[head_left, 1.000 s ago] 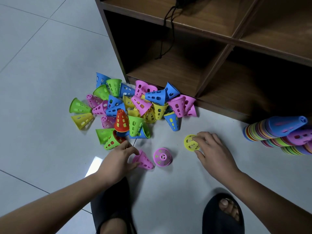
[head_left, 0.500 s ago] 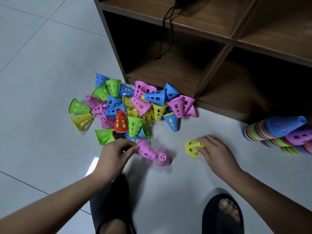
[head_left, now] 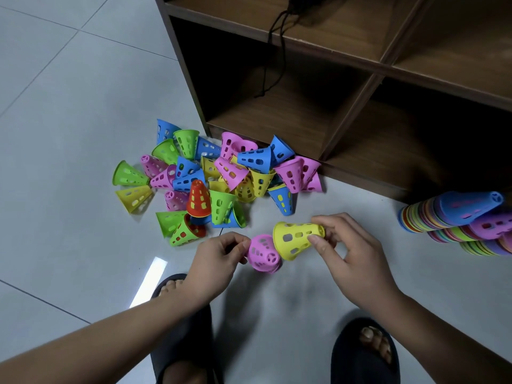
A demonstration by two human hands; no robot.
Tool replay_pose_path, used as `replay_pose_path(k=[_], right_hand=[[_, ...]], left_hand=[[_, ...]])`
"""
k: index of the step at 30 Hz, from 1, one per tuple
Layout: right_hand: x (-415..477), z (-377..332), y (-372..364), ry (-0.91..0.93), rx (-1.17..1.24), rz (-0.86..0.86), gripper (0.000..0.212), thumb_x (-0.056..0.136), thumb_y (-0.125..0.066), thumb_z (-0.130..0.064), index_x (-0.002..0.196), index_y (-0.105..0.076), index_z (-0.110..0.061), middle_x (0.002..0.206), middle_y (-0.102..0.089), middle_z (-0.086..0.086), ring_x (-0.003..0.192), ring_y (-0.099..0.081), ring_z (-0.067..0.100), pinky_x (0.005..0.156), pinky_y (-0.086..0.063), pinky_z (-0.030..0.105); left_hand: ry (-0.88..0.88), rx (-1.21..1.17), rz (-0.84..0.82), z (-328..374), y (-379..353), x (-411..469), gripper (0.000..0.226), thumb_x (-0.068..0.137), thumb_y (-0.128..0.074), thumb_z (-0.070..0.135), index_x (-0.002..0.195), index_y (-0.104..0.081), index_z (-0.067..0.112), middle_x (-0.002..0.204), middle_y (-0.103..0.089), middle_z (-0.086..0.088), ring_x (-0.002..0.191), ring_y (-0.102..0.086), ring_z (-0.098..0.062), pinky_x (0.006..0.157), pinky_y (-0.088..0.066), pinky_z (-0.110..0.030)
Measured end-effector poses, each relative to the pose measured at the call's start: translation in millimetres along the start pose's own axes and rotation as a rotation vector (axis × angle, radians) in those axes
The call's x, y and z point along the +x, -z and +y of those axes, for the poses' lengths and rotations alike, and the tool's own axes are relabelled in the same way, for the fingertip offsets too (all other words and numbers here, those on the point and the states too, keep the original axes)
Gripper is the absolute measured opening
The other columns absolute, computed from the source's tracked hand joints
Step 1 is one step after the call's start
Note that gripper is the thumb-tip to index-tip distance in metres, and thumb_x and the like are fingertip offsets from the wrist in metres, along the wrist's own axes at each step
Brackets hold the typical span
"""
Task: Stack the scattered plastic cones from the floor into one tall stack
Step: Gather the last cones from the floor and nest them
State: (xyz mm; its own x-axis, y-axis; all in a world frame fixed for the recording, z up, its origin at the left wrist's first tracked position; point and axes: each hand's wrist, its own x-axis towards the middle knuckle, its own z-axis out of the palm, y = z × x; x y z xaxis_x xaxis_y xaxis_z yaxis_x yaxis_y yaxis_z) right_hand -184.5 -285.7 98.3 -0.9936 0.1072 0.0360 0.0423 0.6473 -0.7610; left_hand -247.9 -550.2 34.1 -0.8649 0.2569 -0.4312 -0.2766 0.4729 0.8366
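- Along the far side, a brown wooden shelf unit (head_left: 346,65) with open compartments stands on the pale tiled floor (head_left: 69,106); a black cord (head_left: 277,51) hangs down inside it.
- On the floor against the unit's lower corner lies the loose pile of cones (head_left: 221,178) in blue, green, pink and yellow, most of them on their sides, with one orange cone (head_left: 199,199) upright near the front.
- At the right edge lie long nested stacks (head_left: 457,225) of many colours, tips pointing right and partly cut off by the frame.
- Both forearms reach in from the bottom corners and meet in front of the pile.
- Right hand (head_left: 352,253): fingers curled, thumb on the side wall, grip clamped on the narrow end of a yellow cone (head_left: 296,239) held on its side, wide mouth to the left.
- Left hand (head_left: 219,261): fingers bent, grip pinching the wide end of a pink cone (head_left: 261,252), whose spoked tip faces the yellow cone's mouth and meets its rim.
- Below the hands, two feet in black sandals (head_left: 363,356) stand on the tiles.
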Motion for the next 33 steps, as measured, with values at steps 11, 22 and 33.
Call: replay_pose_path(k=[11, 22, 33], right_hand=[[-9, -12, -10, 0.148, 0.001, -0.088, 0.023, 0.101, -0.070, -0.021, 0.124, -0.069, -0.018, 0.114, -0.061, -0.010, 0.093, -0.059, 0.001, 0.084, -0.047, 0.015], [-4, -1, -27, 0.305, -0.196, -0.148, 0.019, 0.101, -0.071, -0.020, 0.120, -0.070, -0.016, 0.113, -0.061, -0.002, 0.102, -0.063, 0.017, 0.093, -0.051, 0.031], [24, 34, -60, 0.370, -0.376, -0.258, 0.024, 0.103, -0.063, -0.036, 0.121, -0.067, -0.020, 0.114, -0.061, -0.005, 0.104, -0.062, 0.020, 0.087, -0.056, 0.037]], left_hand=[[0.089, 0.098, -0.024, -16, -9, 6, 0.022, 0.105, -0.063, 0.020, 0.087, -0.076, 0.024, 0.074, -0.077, 0.004, 0.070, -0.071, -0.016, 0.071, -0.060, -0.039], [-0.076, 0.371, 0.033, -41, 27, 6, 0.008, 0.096, -0.075, 0.022, 0.099, -0.072, 0.029, 0.088, -0.072, 0.015, 0.083, -0.068, -0.003, 0.077, -0.054, -0.024], [-0.438, 0.886, 0.105, -66, 112, 14, 0.051, 0.082, -0.088, 0.015, 0.127, -0.069, 0.028, 0.118, -0.062, 0.004, 0.102, -0.062, -0.025, 0.078, -0.057, -0.039]])
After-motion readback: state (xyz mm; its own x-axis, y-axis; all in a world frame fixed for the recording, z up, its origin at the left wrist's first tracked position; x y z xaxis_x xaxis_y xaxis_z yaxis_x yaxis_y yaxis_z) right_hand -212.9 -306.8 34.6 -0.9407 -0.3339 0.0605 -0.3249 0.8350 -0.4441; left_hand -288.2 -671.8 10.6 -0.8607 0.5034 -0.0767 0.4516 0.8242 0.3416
